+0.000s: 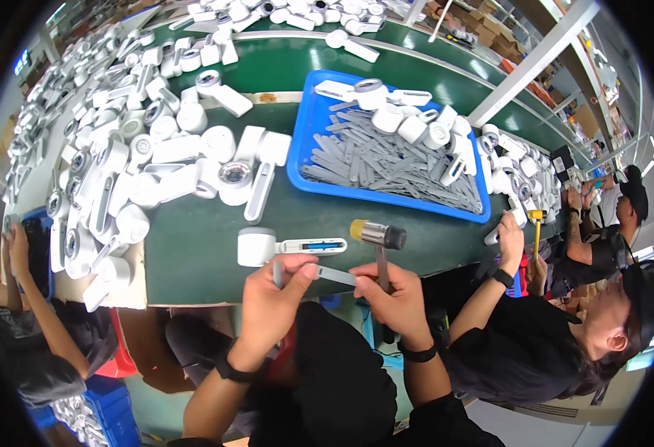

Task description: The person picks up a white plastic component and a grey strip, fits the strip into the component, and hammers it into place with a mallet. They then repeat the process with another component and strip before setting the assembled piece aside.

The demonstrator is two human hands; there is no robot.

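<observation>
Green bench top (185, 272) lies bare in front of us, from the pile of white units (170, 160) on the left across to the blue tray (386, 201), and its near edge runs just behind our fingers. We have open room to the left of our left hand (276, 298); ahead, one white unit with a slotted handle (267, 246) lies just beyond our fingertips, a blue insert (323, 246) showing in its slot.

Our fingers hide both ends of the grey strip (334, 276). We cannot tell whether the grey piece by our left fingers belongs to it. The mallet's (377, 234) handle passes partly out of sight at our right hand (395, 298), so how firmly it is gripped we cannot tell. The fisheye rim cuts off the co-worker on the left, of whom we see a hand (18, 249) and forearm.

We hold the strip level above the bench's near edge, pinched at each end between thumb and fingers. Our wrists, each in a dark band, come up from below and lean toward each other.
</observation>
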